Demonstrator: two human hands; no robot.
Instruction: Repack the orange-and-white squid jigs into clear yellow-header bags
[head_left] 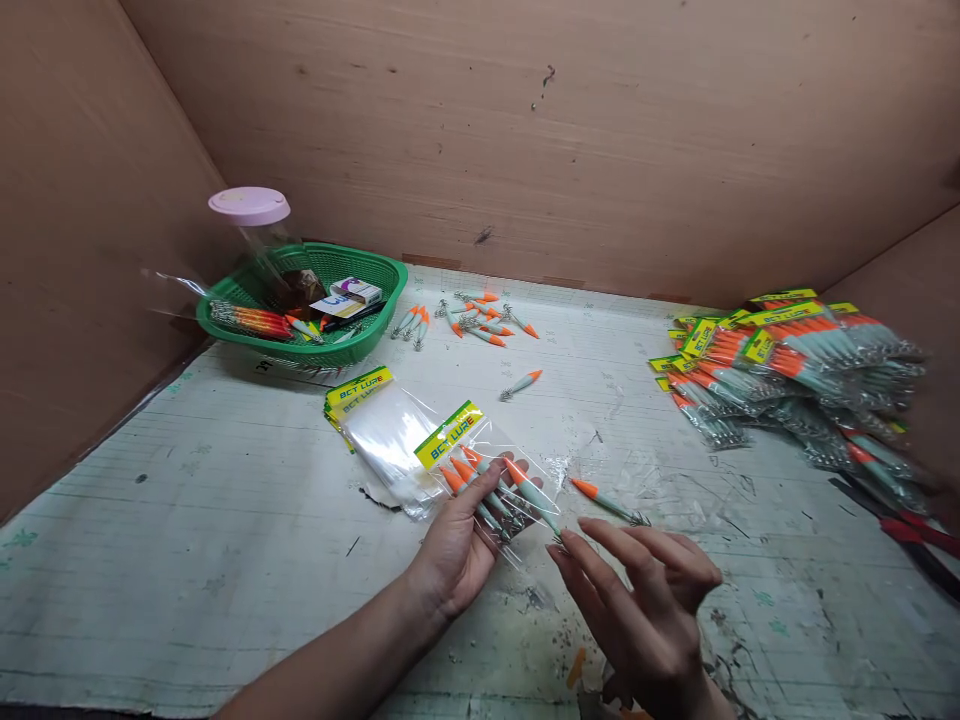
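Note:
My left hand [461, 540] is closed around a clear plastic bag [455, 440] with a yellow and green "BCT LURE" header. Several orange-and-pale-green fishing lures with metal hooks show inside it. By its hook end, my right hand [645, 590] pinches one fishing lure [531, 488], its orange tip pointing up and left over the bag. Whether that lure is partly inside the bag I cannot tell. Another loose lure [604, 498] lies on the table just beyond my right fingers. To the left of the bag sits a stack of flat, unfilled header bags [386, 435].
A green basket [397, 285] at the back left holds a pink-lidded jar [250, 207], a small box and more lures. Loose lures [480, 322] lie at the back middle, with one lure [521, 385] nearer. Filled packs [780, 370] are heaped right, beside red-handled pliers [911, 535].

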